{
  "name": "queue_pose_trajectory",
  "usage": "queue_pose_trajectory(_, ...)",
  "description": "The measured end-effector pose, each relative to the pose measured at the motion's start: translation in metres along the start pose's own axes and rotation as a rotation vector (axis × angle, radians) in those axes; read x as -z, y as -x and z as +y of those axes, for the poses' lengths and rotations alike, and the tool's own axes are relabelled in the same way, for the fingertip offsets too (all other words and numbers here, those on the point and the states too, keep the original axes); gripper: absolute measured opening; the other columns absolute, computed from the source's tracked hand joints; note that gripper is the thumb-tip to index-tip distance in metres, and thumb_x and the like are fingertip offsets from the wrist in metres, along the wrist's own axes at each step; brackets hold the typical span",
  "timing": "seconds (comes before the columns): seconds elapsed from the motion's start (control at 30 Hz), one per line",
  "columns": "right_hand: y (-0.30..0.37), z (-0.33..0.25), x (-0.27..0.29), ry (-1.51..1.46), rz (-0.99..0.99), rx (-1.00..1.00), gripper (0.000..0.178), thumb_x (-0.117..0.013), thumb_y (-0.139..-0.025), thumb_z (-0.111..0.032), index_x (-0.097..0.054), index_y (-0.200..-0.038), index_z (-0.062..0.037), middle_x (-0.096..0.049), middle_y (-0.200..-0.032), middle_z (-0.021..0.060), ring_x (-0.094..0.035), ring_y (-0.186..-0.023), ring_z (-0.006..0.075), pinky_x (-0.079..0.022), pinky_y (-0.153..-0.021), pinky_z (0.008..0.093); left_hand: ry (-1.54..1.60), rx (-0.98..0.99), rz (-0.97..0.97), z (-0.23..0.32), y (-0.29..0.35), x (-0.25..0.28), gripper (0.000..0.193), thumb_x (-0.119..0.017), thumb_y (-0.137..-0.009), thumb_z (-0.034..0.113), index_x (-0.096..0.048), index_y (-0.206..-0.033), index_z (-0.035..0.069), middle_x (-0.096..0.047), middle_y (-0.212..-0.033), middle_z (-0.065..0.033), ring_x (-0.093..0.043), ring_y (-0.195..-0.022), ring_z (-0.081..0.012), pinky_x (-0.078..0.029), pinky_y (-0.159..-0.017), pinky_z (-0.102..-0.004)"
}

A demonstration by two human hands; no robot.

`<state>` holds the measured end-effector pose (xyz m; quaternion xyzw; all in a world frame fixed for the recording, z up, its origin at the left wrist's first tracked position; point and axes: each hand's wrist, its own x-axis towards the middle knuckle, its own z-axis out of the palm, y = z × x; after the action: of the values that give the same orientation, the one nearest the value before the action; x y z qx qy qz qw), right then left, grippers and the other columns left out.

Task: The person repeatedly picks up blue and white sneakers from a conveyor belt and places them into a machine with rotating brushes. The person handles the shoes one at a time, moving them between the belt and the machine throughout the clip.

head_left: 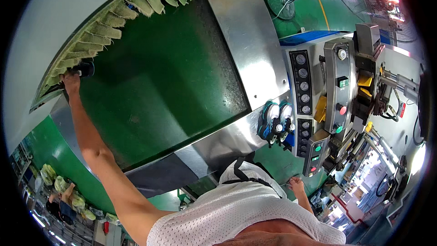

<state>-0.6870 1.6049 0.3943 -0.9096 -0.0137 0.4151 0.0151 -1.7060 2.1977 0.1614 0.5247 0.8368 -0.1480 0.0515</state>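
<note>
My left arm stretches out to the far left edge of the green conveyor belt [159, 77]. There my left hand [71, 83] is closed on a dark item with a blue rim [86, 69], perhaps a shoe, partly under the fringe curtain [102, 29]. Low at the right, beside my body, is my right hand [297, 185]. Its fingers are pinched together, and a thin pale strand [287, 184] shows at their tips. A pair of blue, white and black sneakers [276, 122] stands on the steel edge of the conveyor, apart from both hands.
To the right stands a machine with pressure gauges [302, 84] and a panel of coloured buttons [340, 86]. A steel plate [250, 41] borders the belt. A fan base [280, 3] stands on the far floor. Another person [63, 205] is at the lower left near yellowish bags [61, 184].
</note>
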Motion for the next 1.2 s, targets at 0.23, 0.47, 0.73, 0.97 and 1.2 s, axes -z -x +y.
queue_pose_trajectory(0.23,0.001,-0.005,-0.014,0.038,-0.044,0.128,0.021,-0.059,-0.091,-0.016,-0.061,-0.105,-0.0012,-0.065,-0.088,0.005,-0.063,-0.075,0.0176,-0.05,-0.062,0.034,0.413,-0.228,0.48,0.098,0.127,0.021,0.036,-0.05,-0.099,0.025,-0.053,-0.125,0.0,-0.047,-0.118,-0.029,-0.053,-0.104,-0.0467,-0.047,-0.085,-0.0516)
queue_pose_trajectory(0.47,0.049,-0.179,-0.072,0.065,-0.26,0.806,0.049,-0.064,-0.092,-0.025,-0.049,-0.131,0.0021,-0.057,-0.132,0.0192,-0.056,-0.121,0.0277,-0.044,-0.102,0.0365,0.578,-0.434,0.222,0.208,0.341,0.076,0.032,-0.062,-0.09,0.014,-0.057,-0.118,0.0,-0.051,-0.112,-0.0211,-0.056,-0.101,-0.0396,-0.048,-0.085,-0.0433)
queue_pose_trajectory(0.73,0.133,-0.239,-0.126,0.48,-0.027,1.343,0.077,-0.072,-0.077,-0.021,-0.035,-0.135,0.0125,-0.039,-0.14,0.0343,-0.04,-0.131,0.0453,-0.036,-0.109,0.045,0.898,-1.12,-0.379,0.444,0.599,0.212,0.032,-0.069,-0.08,0.004,-0.06,-0.111,0.001,-0.055,-0.106,-0.0156,-0.062,-0.091,-0.0322,-0.053,-0.073,-0.038)
queue_pose_trajectory(0.97,0.074,-0.127,0.028,-0.362,0.264,1.241,0.067,-0.067,-0.08,-0.012,-0.036,-0.135,0.0099,-0.045,-0.134,0.0333,-0.043,-0.127,0.046,-0.037,-0.108,0.0447,0.56,-1.904,-0.488,0.602,0.76,0.324,0.042,-0.07,-0.082,0.012,-0.056,-0.12,0.002,-0.056,-0.108,-0.0153,-0.064,-0.08,-0.0309,-0.053,-0.069,-0.0404)
queue_pose_trajectory(1.2,0.043,0.034,0.122,-1.616,-0.043,0.654,0.062,-0.076,-0.08,-0.018,-0.048,-0.131,0.0038,-0.057,-0.12,0.0088,-0.057,-0.105,0.0147,-0.048,-0.09,0.0313,0.978,-2.114,-0.457,0.764,0.932,0.354,0.048,-0.064,-0.089,0.005,-0.047,-0.132,-0.003,-0.053,-0.128,-0.02,-0.056,-0.116,-0.0298,-0.047,-0.096,-0.0377)
